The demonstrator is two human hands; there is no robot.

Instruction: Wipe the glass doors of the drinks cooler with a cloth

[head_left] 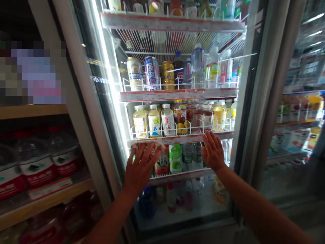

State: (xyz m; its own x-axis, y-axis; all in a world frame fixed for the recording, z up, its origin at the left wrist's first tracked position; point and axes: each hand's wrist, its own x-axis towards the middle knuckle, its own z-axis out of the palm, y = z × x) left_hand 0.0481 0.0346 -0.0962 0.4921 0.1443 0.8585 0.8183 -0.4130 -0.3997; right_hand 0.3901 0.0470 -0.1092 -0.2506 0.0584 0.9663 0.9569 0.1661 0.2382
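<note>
I face a lit drinks fridge (175, 95) with a glass door. My left hand (139, 169) presses a crumpled whitish cloth (148, 146) flat against the glass, fingers spread over it, at the height of the third shelf's price rail (177, 138). My right hand (212, 152) lies flat and open on the glass to the right, holding nothing. Behind the glass, small juice bottles (154, 120) stand on the shelf above my hands and green-labelled bottles (175, 158) on the one below.
Cans and water bottles (152, 73) fill the upper shelf. A wooden shelf unit (38, 110) with large water jugs (35, 166) stands at the left. A second fridge door (299, 112) is at the right, past a grey door frame (254, 101).
</note>
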